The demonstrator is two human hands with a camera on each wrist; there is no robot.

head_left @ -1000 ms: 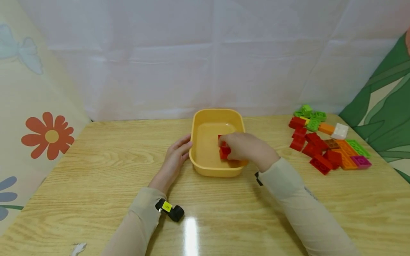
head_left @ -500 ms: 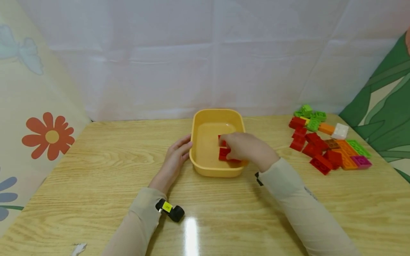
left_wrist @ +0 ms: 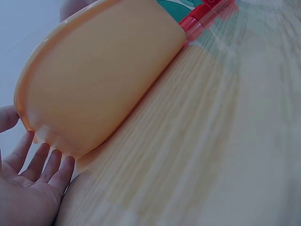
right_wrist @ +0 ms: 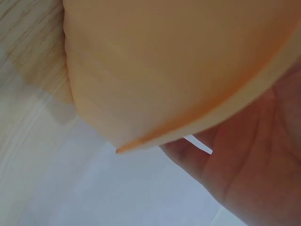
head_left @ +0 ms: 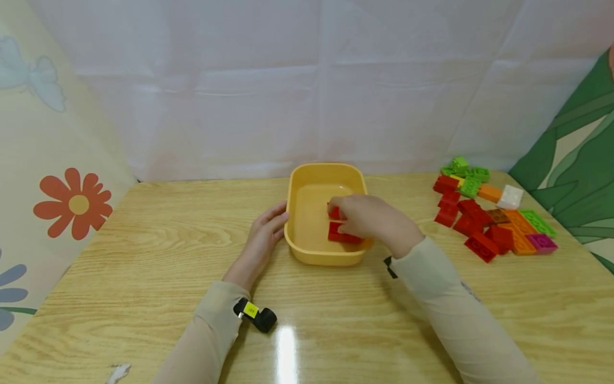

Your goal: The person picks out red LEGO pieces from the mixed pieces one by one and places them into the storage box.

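A yellow plastic bin [head_left: 326, 257] stands on the table. My left hand [head_left: 263, 234] rests against its left side; in the left wrist view the extended fingers [left_wrist: 51, 162] touch the outer wall. My right hand [head_left: 366, 218] reaches over the right rim into the bin, fingers bent down at two red toy bricks. The farther red brick [head_left: 334, 212] is partly covered by the fingers. The nearer red brick [head_left: 344, 234] lies flat on the bin floor below the thumb. Whether the fingertips grip a brick I cannot tell. The right wrist view shows mainly the bin's outer wall [right_wrist: 164, 70].
A loose group of toy bricks lies at the table's right: several red bricks [head_left: 472, 226], orange bricks [head_left: 517, 237], green bricks [head_left: 460, 169], a white brick [head_left: 510, 197] and a magenta brick [head_left: 542, 244]. A white cloth [head_left: 230, 106] hangs behind the table.
The nearer red brick has gone from tilted under the right hand to flat on the bin floor. My right hand has lifted slightly. The left hand stays at the bin.
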